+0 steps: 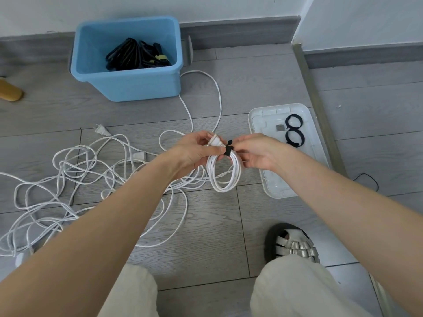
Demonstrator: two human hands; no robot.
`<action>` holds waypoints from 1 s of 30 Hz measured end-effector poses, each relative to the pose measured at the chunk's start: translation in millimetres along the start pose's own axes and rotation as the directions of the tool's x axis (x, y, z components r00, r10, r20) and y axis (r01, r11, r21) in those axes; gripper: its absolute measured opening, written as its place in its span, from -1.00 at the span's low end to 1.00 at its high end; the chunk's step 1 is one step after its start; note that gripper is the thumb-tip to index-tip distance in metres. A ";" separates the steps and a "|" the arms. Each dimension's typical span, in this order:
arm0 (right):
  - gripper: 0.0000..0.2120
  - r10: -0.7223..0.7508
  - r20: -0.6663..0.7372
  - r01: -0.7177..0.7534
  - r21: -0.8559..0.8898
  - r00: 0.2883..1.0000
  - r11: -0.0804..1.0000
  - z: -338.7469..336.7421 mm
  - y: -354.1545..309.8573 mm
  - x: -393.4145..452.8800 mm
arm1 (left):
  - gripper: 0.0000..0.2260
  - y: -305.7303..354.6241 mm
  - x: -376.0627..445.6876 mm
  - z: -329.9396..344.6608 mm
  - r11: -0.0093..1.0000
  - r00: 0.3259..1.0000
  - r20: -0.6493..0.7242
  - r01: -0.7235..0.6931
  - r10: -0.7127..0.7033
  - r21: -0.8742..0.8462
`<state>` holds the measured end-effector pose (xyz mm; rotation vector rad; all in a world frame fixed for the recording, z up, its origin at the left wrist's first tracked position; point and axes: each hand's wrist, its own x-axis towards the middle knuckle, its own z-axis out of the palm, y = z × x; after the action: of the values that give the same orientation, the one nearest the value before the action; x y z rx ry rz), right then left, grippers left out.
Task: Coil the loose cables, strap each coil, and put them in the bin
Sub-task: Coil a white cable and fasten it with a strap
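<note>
Head view: at mid-frame the left hand [194, 149] grips the top of a white coil [225, 171] that hangs down, while the right hand [254, 153] pinches a black strap [229, 148] around it. The blue bin [128, 85] sits upper left, nearer the left hand. The strap's closure is hidden by fingers.

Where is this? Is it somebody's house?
Probably a room in a home: grey plank floor, white wall with a grey skirting board, and a blue bin on the floor, with someone crouching over white cables.
</note>
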<state>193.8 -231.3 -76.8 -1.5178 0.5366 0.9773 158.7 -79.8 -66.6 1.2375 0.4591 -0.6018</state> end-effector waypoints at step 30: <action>-0.67 -0.246 0.140 0.282 -0.392 0.959 0.875 9.5 -1.7 -4.9 | -0.82 6.8 11.1 -13.9 0.940 0.993 -0.095 -0.039 0.075 0.338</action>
<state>189.9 -222.8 -71.4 -1.8543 0.0511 0.9707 171.5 -67.0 -72.4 1.6100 0.4187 -0.5814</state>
